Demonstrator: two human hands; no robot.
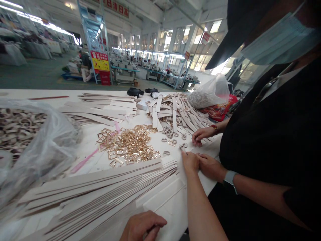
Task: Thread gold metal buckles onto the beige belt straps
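Note:
My right hand (190,161) reaches out over the table's right side. Its fingertips are closed on a small beige strap loop (182,146). A co-worker's hand with a watch (212,167) lies against it, and the co-worker's other hand (200,135) rests just beyond. Low in the view is my left hand (143,226), its fingers curled together with nothing visible in them, beside a stack of long beige strips (112,195). Several small loops (167,131) and a single gold buckle (172,142) lie near my right hand. A heap of gold buckles (132,142) is left of them.
A clear plastic bag (54,134) of beige loops stands at the left. More strips (100,110) lie behind the buckles, and buckled straps (175,108) are piled at the back right. Another plastic bag (212,92) sits beyond those. The co-worker (271,117) stands close on the right.

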